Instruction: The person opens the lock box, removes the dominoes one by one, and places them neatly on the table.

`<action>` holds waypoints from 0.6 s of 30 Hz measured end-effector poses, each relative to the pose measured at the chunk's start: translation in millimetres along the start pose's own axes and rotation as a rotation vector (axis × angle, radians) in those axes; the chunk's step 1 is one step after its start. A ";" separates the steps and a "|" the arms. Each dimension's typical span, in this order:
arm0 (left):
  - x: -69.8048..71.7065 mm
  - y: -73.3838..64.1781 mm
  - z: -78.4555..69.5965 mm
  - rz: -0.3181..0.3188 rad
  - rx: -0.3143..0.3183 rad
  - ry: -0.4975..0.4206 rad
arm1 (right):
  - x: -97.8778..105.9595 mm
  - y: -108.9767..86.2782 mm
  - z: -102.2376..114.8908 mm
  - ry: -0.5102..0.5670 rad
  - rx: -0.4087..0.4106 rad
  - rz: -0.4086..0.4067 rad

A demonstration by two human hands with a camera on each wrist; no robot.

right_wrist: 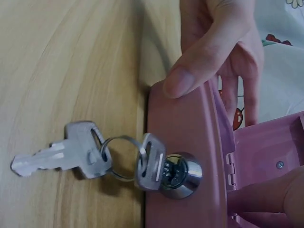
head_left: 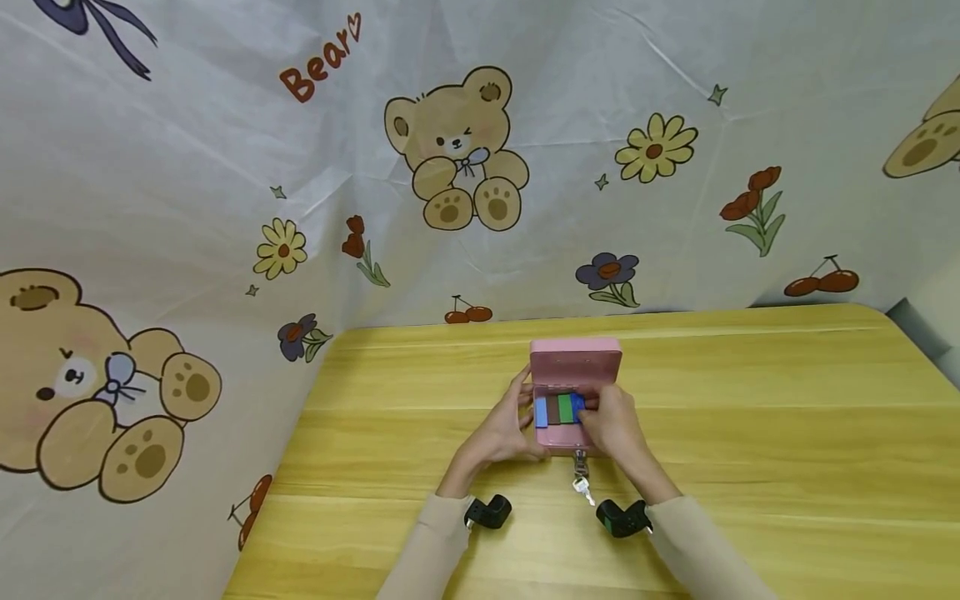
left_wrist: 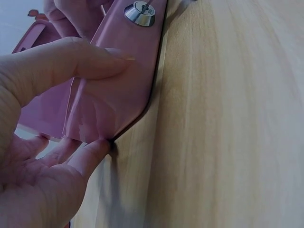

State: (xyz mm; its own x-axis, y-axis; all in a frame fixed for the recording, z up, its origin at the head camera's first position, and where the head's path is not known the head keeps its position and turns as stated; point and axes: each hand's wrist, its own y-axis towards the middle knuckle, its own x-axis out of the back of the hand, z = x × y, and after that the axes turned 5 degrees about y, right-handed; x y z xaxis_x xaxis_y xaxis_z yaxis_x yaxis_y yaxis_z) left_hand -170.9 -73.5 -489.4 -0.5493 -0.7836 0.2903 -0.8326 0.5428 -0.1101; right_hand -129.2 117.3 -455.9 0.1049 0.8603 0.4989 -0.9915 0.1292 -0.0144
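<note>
The dark blue piece (head_left: 577, 403) is at the bent fingers of the right hand (head_left: 615, 422), inside the pink box (head_left: 558, 437); whether they pinch it I cannot tell. Just left of them sit the green piece (head_left: 565, 408), brown piece (head_left: 552, 409) and light blue piece (head_left: 541, 412). The left hand (head_left: 504, 429) grips the box's near-left corner, thumb on the front, probably to steady it. Beyond both hands, the raised lid (head_left: 576, 368) obstructs the far side; nearer the person, keys (right_wrist: 85, 149) hang at the lock (right_wrist: 194, 175).
</note>
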 end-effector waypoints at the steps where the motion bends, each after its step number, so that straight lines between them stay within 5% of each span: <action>1: 0.0 0.5 -0.3 0.000 0.002 -0.001 | -0.3 0.0 -0.6 0.000 0.004 -0.013; 18: -1.0 -1.7 -0.4 0.002 0.009 -0.005 | 9.7 -1.8 -6.8 0.136 -0.054 0.060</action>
State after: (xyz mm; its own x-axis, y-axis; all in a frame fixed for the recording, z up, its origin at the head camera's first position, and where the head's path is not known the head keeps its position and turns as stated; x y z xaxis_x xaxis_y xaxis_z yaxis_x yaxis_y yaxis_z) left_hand -169.0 -73.5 -489.1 -0.5515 -0.7840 0.2850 -0.8320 0.5418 -0.1195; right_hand -125.8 128.7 -456.9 0.0582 0.9257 0.3737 -0.9912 0.0983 -0.0889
